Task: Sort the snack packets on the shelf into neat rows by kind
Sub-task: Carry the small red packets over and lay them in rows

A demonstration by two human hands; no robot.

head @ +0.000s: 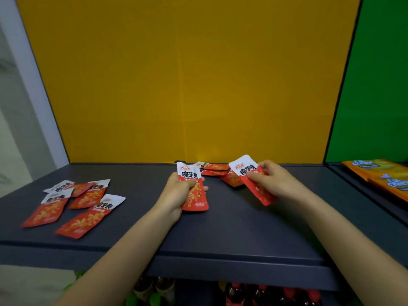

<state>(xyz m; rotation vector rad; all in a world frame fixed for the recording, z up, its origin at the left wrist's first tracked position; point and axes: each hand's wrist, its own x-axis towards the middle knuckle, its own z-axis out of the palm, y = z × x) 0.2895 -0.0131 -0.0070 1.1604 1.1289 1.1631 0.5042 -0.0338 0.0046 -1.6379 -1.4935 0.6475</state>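
At the bottom of the frame, below the shelf's front edge, dark bottles with red caps (pixel 273 293) stand on a lower level, too blurred to read. Above them runs the dark grey shelf (pixel 242 235), crossing the frame from left to right. Two bare forearms reach up from the lower edge onto it.

At lower left of the frame, a loose group of red-and-white snack packets (pixel 72 206) lies flat on the shelf, overlapping at mixed angles; there seem to be five, though the blur makes the count unsure.

At centre, the left hand (pixel 176 193) has its fingers clenched around one red-and-white packet (pixel 194 191), held roughly upright with its white top away from the camera. Just right of centre, the right hand (pixel 271 182) grips a second packet of the same kind (pixel 254 180), tilted with its top leaning toward the left.

Behind and between the hands, a small pile of the same packets (pixel 217 171) rests against the back of the shelf, at the foot of the yellow panel (pixel 187 85). At the right edge, orange cheese-snack bags (pixel 384 175) lie on the next shelf section before a green panel (pixel 379 85).
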